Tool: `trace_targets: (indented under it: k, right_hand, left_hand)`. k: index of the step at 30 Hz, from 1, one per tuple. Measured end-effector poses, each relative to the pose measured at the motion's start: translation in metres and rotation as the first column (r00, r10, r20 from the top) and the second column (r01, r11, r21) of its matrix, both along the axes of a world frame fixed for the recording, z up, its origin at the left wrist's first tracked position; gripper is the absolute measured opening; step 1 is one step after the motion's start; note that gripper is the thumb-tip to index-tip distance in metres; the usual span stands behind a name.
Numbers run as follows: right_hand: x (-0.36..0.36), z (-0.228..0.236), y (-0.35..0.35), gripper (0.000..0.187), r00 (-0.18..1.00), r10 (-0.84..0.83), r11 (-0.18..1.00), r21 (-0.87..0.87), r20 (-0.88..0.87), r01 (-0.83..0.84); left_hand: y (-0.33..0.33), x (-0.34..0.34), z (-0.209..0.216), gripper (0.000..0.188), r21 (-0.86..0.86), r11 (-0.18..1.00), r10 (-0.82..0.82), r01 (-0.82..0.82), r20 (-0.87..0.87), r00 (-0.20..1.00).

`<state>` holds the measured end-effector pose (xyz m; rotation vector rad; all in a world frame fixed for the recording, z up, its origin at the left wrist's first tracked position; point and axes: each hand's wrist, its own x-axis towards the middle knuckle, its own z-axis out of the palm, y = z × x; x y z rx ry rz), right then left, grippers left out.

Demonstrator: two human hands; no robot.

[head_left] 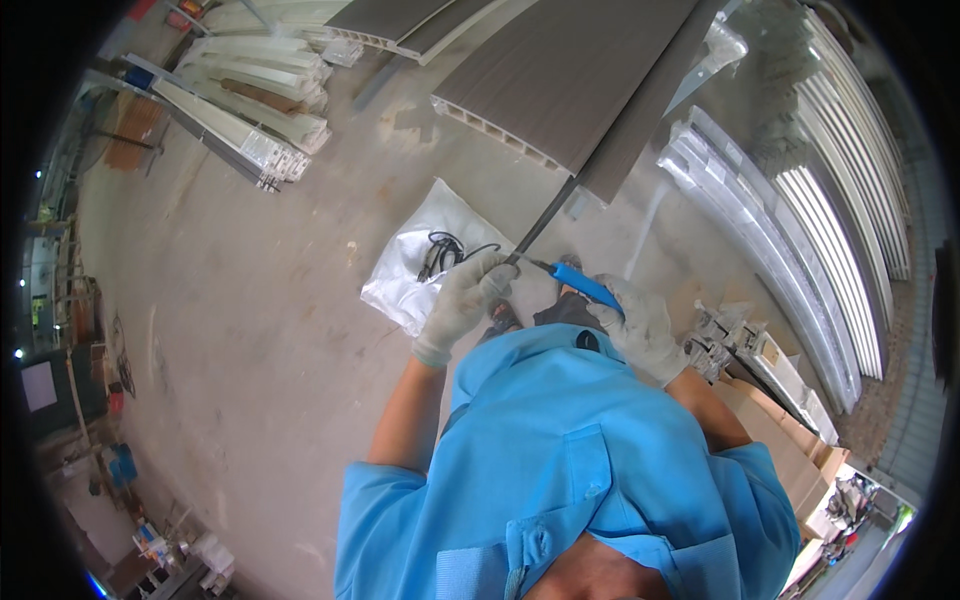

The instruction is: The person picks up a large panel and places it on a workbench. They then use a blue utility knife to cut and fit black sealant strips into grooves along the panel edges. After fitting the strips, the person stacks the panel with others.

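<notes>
My left hand (464,306), in a whitish work glove, is closed around the near end of a long dark strip (545,218). The strip runs away from me along the edge of a dark brown panel (570,75) with a hollow, ribbed end. In my right hand (641,325), also gloved, is a hand tool with a blue handle (588,286). Its thin tip points left toward the strip's end by my left fingers; whether they touch, I cannot tell. Below the strip, a white sack (405,262) lies on the floor with a coiled black cord (440,256) on it.
Long silvery profiles (770,240) and white lengths (825,250) are stacked at the right. Bundled white profiles (235,125) lie at the far left. Metal parts (715,335) and cardboard (765,425) sit near my right elbow. Concrete floor (260,330) extends to my left.
</notes>
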<state>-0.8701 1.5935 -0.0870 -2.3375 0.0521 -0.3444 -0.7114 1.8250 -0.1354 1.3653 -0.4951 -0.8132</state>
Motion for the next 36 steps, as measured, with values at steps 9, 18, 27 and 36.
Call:
trace_targets:
  k: [9,18,27,36]
  right_hand:
    - [0.013,-0.047,0.011,0.029,1.0,-0.002,0.96,-0.279,0.016,0.006]
    - [-0.009,-0.127,-0.055,0.037,0.752,-0.278,0.908,-0.419,-0.598,0.002]
    - [-0.056,-0.139,-0.134,0.053,0.467,-0.648,0.688,-0.201,-0.602,0.697]
    - [0.003,0.009,-0.072,0.038,0.958,-0.277,0.325,0.931,-0.074,0.166]
  left_hand:
    - [0.011,-0.023,0.033,0.031,0.099,0.993,0.088,-0.07,-0.186,0.979]
    - [0.015,-0.026,0.111,0.032,0.016,0.999,-0.046,0.045,0.041,0.998]
    - [0.059,0.037,0.093,0.033,-0.186,0.851,0.505,-0.492,0.03,0.863]
    - [-0.068,-0.013,0.108,0.033,-0.069,0.931,-0.365,0.358,-0.152,0.919]
